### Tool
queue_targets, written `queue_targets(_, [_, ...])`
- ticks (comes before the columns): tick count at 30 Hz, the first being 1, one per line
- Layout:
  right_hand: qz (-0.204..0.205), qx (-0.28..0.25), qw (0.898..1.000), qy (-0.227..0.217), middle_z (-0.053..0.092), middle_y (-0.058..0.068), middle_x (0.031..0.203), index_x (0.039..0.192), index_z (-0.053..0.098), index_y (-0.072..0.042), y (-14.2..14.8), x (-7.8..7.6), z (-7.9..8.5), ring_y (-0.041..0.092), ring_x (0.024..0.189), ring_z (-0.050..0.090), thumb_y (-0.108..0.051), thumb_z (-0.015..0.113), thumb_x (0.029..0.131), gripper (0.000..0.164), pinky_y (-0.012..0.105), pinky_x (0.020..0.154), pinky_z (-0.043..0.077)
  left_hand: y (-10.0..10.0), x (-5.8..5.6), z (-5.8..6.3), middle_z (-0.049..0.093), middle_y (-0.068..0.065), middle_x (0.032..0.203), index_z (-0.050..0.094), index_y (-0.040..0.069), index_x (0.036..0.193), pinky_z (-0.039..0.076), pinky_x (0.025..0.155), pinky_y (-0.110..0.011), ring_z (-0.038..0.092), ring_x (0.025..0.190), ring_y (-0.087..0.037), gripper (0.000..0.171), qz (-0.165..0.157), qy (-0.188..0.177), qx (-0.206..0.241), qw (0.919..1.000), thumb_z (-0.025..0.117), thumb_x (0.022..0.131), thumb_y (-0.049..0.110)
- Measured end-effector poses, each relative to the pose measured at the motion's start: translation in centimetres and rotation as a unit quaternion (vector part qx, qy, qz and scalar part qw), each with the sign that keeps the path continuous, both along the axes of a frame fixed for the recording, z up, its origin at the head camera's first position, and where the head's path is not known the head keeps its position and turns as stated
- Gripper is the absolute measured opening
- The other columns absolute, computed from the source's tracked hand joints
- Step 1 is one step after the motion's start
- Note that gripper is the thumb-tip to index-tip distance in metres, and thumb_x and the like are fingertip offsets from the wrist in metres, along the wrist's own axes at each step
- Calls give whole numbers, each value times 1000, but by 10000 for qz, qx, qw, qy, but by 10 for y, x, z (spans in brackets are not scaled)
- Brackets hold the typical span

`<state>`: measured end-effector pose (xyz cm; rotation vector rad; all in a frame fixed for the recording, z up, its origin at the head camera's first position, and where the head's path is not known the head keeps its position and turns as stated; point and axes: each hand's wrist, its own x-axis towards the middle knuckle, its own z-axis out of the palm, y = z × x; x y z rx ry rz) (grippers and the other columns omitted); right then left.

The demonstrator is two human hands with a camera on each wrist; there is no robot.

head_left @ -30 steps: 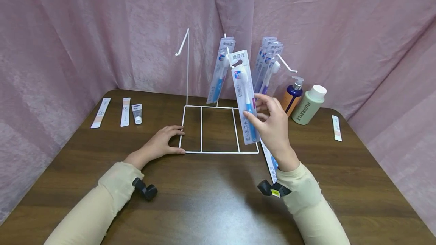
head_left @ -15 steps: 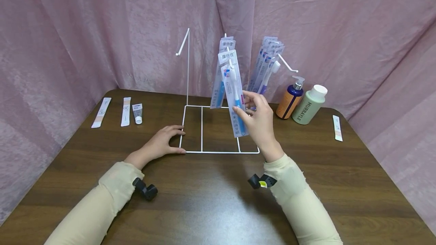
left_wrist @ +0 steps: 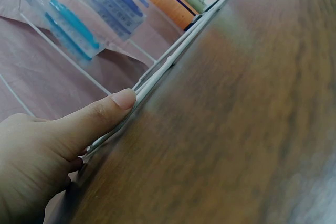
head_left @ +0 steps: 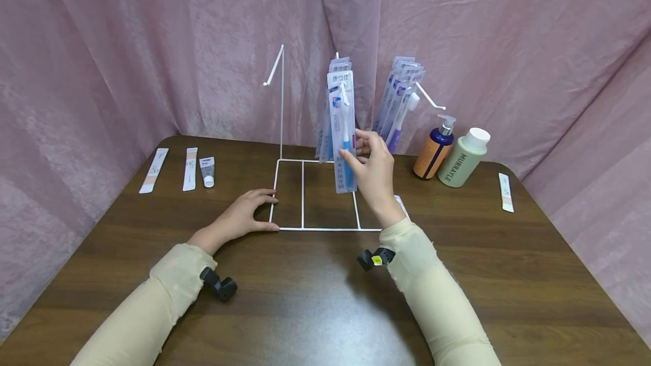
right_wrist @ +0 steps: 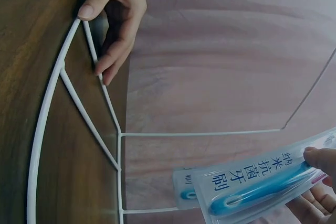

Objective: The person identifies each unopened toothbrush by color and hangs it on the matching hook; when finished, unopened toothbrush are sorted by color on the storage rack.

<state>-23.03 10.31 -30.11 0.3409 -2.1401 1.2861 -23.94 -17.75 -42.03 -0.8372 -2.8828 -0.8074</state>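
Observation:
My right hand [head_left: 373, 171] pinches the lower right edge of a blue packaged toothbrush [head_left: 343, 134], thumb in front and fingers behind. The middle hook's white tip [head_left: 345, 95] shows through the pack's top hole, in front of the card. Behind it on that hook hang other blue packs, largely hidden. My left hand [head_left: 244, 216] holds the front left corner of the white wire rack [head_left: 330, 229], its thumb [left_wrist: 123, 99] on the front bar and fingers on the side bar. In the right wrist view, the held pack [right_wrist: 262, 182] hangs upright beyond the base wires.
Several purple packaged toothbrushes [head_left: 399, 100] hang on the right hook; the left hook [head_left: 273, 66] is bare. An orange pump bottle [head_left: 433, 151] and green bottle [head_left: 464, 157] stand right. Sachets [head_left: 153, 171] and a small tube [head_left: 207, 171] lie left, another sachet [head_left: 506, 192] far right.
My right hand has carried the blue packaged toothbrush leftward and back, from in front of the rack's right side onto the middle hook. The left hand has stayed on the rack's corner.

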Motion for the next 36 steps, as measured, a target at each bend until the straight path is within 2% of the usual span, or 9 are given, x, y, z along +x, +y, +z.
queue_targets(9, [-32,-115,9999,-91,59,18,99,120,57,1,-3,-13,-6,26,89,64,-11,76,82,44,34,80,59,1,-1,-3,47,-14,145,59,8,129,34,109,-58,39,136,-38,69,1,24,-9,10000,78,75,46])
queue_targets(19, [-113,232,9997,0,63,19,97,121,58,1,-5,-19,-10,28,88,66,-13,77,81,47,32,76,59,4,0,-8,46,-12,146,58,10,131,34,110,-58,38,137,-37,70,-12,-80,-2,10000,77,76,48])
queue_targets(26, [-134,401,9991,-8,64,18,97,121,58,-1,-4,-20,-8,27,87,67,-16,77,81,47,30,75,59,4,1,-7,46,-12,146,58,9,131,34,110,-58,38,137,-37,70,-5,-68,58,10000,79,75,46])
queue_targets(36, [-124,711,9974,69,66,16,100,122,60,-3,9,-12,4,27,89,66,-17,77,81,46,36,74,59,1,0,-1,47,-14,145,58,7,130,34,110,-58,39,136,-38,70,11,34,45,10000,80,75,43])
